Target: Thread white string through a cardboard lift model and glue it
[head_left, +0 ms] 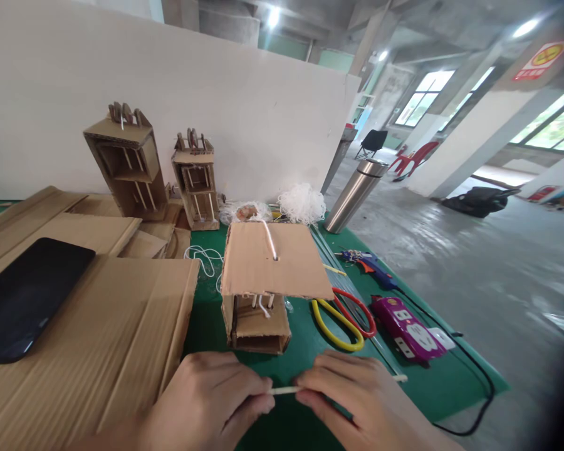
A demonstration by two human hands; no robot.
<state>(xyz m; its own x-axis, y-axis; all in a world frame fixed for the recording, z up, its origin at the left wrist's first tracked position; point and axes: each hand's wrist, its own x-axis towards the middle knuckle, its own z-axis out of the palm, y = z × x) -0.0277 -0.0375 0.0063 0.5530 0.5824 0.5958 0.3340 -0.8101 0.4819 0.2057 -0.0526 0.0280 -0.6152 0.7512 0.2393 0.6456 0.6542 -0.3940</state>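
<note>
Low in the head view, my left hand (216,394) and my right hand (343,394) both pinch one thin pale stick (284,390), its middle showing between my fingertips. Just beyond it stands a small cardboard box model (272,257) with an open front. A white cord (269,241) passes through a hole in its flat top, and a cord end with thin sticks shows inside. To the right of the model lie scissors with one yellow and one red handle (341,338); their blades are hidden.
Two cardboard models (136,169) (197,188) stand at the back. Cardboard sheets (136,326) bearing a black phone (32,300) cover the left. On the right are a glue gun (369,266), a purple power strip (407,329) with a black cable, and a steel flask (357,195). White string (303,203) lies heaped behind.
</note>
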